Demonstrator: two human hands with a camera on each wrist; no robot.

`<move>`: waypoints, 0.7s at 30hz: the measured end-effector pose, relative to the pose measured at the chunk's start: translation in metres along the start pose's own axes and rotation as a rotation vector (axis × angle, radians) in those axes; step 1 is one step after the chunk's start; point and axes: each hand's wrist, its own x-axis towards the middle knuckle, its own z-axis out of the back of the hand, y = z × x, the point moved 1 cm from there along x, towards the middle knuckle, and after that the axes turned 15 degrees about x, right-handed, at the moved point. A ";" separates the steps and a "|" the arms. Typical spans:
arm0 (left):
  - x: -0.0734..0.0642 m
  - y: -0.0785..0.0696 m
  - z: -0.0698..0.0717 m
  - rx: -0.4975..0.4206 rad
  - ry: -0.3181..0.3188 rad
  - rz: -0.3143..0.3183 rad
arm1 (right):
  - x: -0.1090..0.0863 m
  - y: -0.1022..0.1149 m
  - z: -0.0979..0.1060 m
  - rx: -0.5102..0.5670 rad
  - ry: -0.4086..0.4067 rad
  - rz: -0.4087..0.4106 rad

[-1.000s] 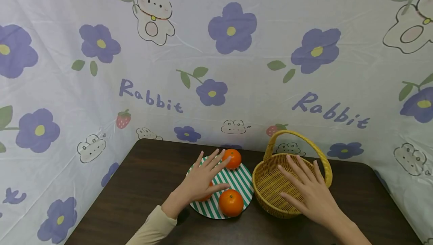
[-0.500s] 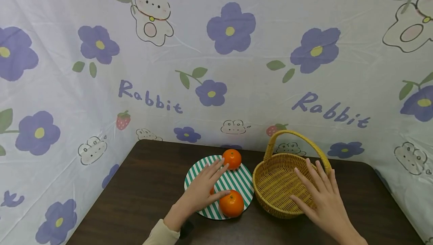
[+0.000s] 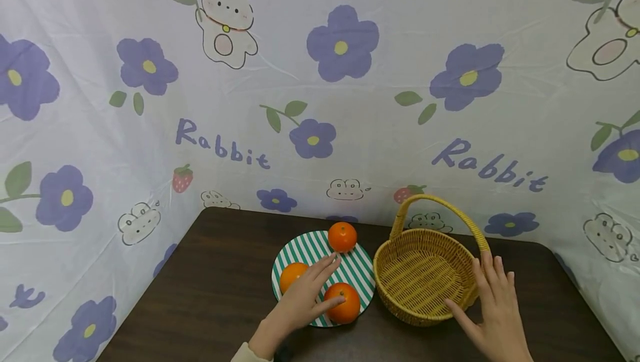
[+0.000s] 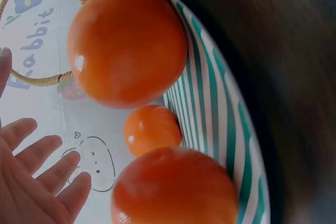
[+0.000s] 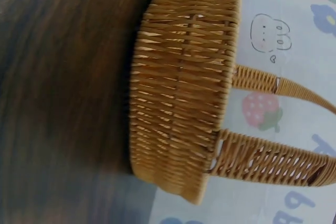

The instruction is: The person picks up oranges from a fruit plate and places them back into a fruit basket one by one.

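Observation:
My left hand (image 3: 310, 290), fingers extended, hovers over a round plate (image 3: 305, 245) with green and white stripes. Three oranges lie on that plate: one at the back (image 3: 342, 237), a left one (image 3: 292, 274) partly covered by my hand, and a front one (image 3: 346, 309) beside my thumb. In the left wrist view my fingers (image 4: 65, 174) are spread and apart from the fruit. My right hand (image 3: 497, 312), also with extended fingers, is at the right side of a yellow wicker basket (image 3: 420, 276). Whether it touches the rim I cannot tell. The basket contains nothing.
Everything stands on a dark wooden table (image 3: 200, 290). The basket's tall arched handle (image 3: 440, 200) rises over it, close to the plate's right edge. A white cloth (image 3: 390, 145) printed with rabbits and purple flowers hangs behind and at both sides.
My right hand has moved from over the basket to its right side. My left hand has drawn back toward me and slightly right, uncovering more of the left orange. Basket and fruit stay put.

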 end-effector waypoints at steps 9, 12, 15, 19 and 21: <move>-0.003 -0.005 -0.015 -0.015 0.028 0.034 | -0.014 -0.009 -0.002 0.064 -0.030 -0.129; -0.003 -0.006 -0.020 -0.016 0.048 0.052 | -0.018 -0.013 -0.003 0.085 -0.043 -0.169; -0.005 -0.008 -0.024 -0.025 0.067 0.068 | -0.022 -0.016 -0.003 0.103 -0.055 -0.198; -0.006 -0.010 -0.030 -0.018 0.096 0.101 | -0.028 -0.021 -0.006 0.110 -0.060 -0.241; -0.007 -0.010 -0.032 -0.016 0.109 0.119 | -0.032 -0.022 -0.007 0.105 -0.057 -0.278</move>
